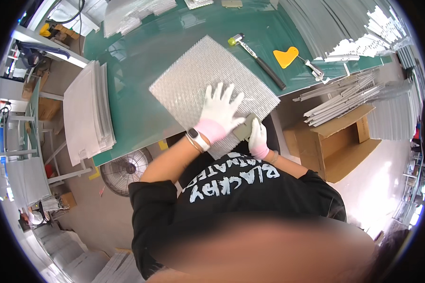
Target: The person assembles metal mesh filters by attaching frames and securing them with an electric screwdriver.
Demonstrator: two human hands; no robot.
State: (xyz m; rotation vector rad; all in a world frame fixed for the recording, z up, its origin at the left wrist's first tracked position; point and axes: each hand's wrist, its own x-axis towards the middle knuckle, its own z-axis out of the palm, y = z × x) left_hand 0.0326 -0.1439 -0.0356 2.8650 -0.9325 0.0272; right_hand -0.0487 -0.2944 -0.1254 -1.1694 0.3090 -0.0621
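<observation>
Tabletop (141, 56) of green mat fills the upper middle of the view and carries the work; its near edge runs diagonally from lower left to upper right. Floor (104, 217) of pale grey lies below and to both sides. Stacks of pale corrugated sheets (87, 111) overhang the tabletop's left edge, and further bundles of grey strips (335, 28) cover its upper right corner. An open cardboard box (340, 141) stands on the floor to the right, with loose metal strips (340, 96) piled above it against the tabletop's edge. A round fan (125, 170) in a wire guard sits on the floor under the near edge.

Silvery honeycomb mesh panel (193, 80), square and turned corner-on, lies flat on the tabletop with its near corner reaching the edge in front of the person. The left hand (219, 115), in a white glove with a pink cuff, is spread open and pressed flat on the panel's near part; a watch (197, 139) sits on that wrist. The right hand (257, 137), gloved alike, is closed around a small grey-green block (244, 129) held against the panel's near right edge.

A mallet (259, 61) with a black handle and an orange scraper (285, 56) lie on the tabletop, well apart from the hands, beyond the panel's right corner.
</observation>
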